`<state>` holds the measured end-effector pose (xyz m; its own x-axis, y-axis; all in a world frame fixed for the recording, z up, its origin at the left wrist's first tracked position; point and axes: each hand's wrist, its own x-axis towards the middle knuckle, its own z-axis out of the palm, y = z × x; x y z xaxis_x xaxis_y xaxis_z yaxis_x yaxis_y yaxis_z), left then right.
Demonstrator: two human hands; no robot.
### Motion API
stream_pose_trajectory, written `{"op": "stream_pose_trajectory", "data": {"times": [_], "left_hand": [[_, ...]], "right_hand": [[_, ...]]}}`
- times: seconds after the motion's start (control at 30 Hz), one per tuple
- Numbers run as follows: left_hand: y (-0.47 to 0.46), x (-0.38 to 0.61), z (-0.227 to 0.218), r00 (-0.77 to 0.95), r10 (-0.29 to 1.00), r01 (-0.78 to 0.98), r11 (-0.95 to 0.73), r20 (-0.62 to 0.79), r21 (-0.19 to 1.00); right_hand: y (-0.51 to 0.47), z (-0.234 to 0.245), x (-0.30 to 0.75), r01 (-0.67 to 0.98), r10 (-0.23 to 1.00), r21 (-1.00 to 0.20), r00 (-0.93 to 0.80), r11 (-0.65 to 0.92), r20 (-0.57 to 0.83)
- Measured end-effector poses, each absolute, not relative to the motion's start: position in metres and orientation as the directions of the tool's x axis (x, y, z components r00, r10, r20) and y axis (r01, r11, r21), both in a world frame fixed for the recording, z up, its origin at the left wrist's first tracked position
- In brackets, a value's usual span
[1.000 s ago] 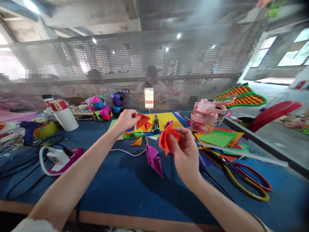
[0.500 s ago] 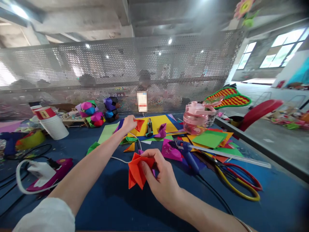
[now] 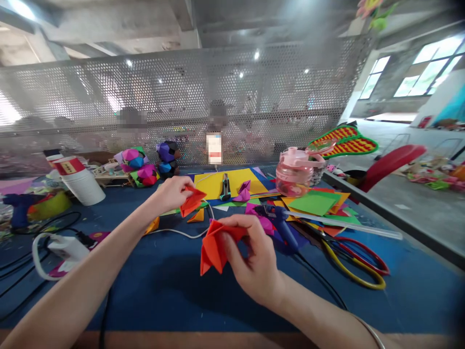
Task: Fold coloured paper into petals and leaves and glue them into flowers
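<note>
My right hand pinches a cluster of folded orange paper pieces and holds it above the blue table. My left hand is farther out and grips a single folded orange paper unit, lifted just off the table. A small orange paper triangle lies between the two hands. A white cable runs across the table under my left arm.
Coloured paper sheets, a blue glue gun, red and yellow scissors, a pink bottle and a clear ruler sit to the right. Paper balls, a white cup and a power strip stand left. A perforated screen backs the table.
My left hand has picked up the orange unit from the far paper pile and drawn it back toward me. My right hand with the orange cluster stayed about where it was.
</note>
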<state>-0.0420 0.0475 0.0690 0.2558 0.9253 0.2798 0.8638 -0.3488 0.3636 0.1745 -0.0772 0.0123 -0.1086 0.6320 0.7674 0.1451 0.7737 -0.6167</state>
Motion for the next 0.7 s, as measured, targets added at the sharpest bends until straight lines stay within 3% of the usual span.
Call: {"op": "stream_pose_trajectory", "data": {"times": [0.13, 0.37, 0.5, 0.7], "left_hand": [[0.009, -0.05, 0.06, 0.348, 0.933, 0.877, -0.358, 0.091, 0.32], [-0.018, -0.071, 0.035, 0.371, 0.928, 0.872, -0.34, -0.023, 0.352], [-0.021, -0.075, 0.033, 0.376, 0.926, 0.862, -0.357, 0.016, 0.36], [-0.028, -0.047, 0.045, 0.396, 0.898, 0.822, -0.44, 0.194, 0.361]], "right_hand": [[-0.072, 0.011, 0.175, 0.204, 0.61, -0.581, -0.136, 0.788, 0.78], [-0.082, 0.005, 0.172, 0.191, 0.326, -0.267, -0.462, 0.945, 0.825], [-0.095, -0.01, 0.164, 0.019, 0.014, -0.002, -0.639, 1.0, 0.769], [-0.104, -0.031, 0.154, -0.045, -0.018, -0.02, -0.709, 0.999, 0.705]]}}
